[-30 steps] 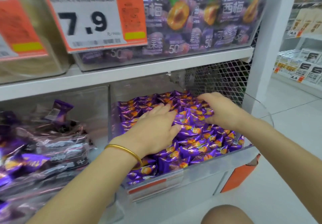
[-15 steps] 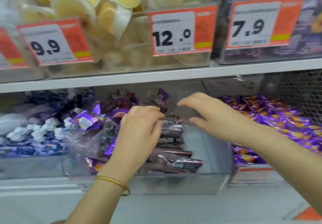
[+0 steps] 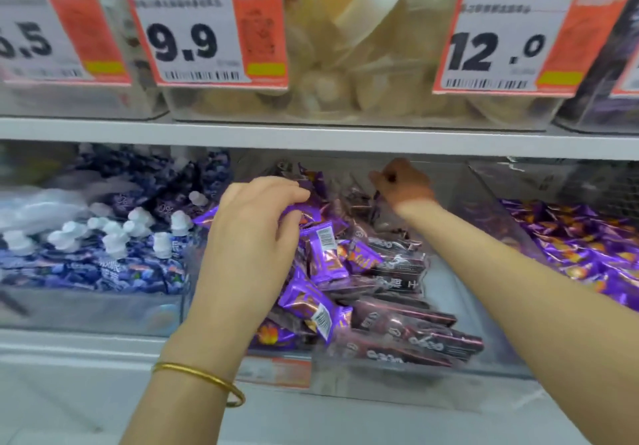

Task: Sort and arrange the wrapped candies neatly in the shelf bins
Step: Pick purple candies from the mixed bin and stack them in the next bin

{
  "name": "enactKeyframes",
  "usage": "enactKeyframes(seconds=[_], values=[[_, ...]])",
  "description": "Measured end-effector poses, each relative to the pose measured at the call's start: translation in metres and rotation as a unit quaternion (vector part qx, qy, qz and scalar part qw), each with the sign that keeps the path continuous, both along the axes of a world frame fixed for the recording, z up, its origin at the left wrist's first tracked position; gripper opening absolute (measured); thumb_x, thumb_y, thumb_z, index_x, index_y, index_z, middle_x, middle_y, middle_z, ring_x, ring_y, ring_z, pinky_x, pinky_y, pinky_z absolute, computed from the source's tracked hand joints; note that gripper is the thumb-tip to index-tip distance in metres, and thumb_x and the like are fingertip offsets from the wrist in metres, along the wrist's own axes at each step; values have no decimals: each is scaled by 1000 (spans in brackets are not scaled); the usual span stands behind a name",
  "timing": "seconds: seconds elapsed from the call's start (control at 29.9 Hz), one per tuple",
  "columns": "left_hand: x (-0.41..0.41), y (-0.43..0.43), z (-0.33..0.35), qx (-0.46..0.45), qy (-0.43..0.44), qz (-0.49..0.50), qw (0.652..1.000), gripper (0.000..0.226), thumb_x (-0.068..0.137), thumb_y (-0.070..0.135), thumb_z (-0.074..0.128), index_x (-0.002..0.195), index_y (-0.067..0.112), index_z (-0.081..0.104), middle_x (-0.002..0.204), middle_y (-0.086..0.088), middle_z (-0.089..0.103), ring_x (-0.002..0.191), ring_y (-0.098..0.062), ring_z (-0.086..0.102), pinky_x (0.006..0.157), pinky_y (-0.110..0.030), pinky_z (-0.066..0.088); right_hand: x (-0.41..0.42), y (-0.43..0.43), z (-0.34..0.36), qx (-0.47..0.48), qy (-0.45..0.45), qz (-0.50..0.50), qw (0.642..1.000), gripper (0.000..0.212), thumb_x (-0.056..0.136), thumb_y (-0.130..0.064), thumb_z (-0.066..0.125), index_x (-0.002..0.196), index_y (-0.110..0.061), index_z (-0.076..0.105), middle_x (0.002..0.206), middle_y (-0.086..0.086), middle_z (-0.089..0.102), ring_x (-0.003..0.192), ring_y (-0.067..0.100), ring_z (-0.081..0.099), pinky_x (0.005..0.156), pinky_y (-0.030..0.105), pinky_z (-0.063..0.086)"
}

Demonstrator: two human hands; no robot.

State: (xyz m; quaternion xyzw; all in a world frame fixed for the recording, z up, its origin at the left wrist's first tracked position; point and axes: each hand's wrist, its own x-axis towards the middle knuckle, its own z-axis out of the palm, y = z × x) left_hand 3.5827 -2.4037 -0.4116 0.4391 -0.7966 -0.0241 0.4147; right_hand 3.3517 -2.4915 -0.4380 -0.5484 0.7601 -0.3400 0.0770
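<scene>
Purple candies crowd one clear bin; left hand pinches one wrapper, right hand curls, its grip unclear.

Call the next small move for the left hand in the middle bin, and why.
Probably lift the purple candy that the left hand curls round and carry it to the right-hand pile of matching purple wrappers. The middle bin mixes loose purple candies with dark bars, so it looks misplaced there.
</scene>
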Motion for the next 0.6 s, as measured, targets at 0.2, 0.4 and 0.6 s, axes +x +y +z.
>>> enactKeyframes(seconds=[0.2, 0.4, 0.6], values=[[1, 11, 0, 92, -41, -69, 992, 23, 88, 8, 57, 107, 16, 68, 95, 10, 57, 83, -6, 45, 75, -8, 32, 10, 73, 25, -77, -71, 24, 994, 34, 79, 2, 59, 107, -15, 49, 74, 2, 55, 67, 18, 55, 48, 17, 35], [-24, 11, -2, 148, -180, -75, 970, 34, 95, 15, 47, 127, 24, 55, 115, -2, 46, 105, -23, 50, 90, -39, 43, 26, 111, 10, 94, -130, 219, 962, 30, 69, 5, 63, 87, -18, 68, 75, -1, 62, 63, 9, 52, 59, 19, 44], [-41, 9, -9, 152, -361, 18, 920, 34, 98, 23, 41, 130, 32, 48, 120, -8, 29, 113, -28, 37, 83, -36, 40, 25, 108, 1, 105, 3, 226, 969, 25, 73, -1, 61, 95, -10, 71, 87, 8, 66, 72, 16, 51, 62, 27, 39]])
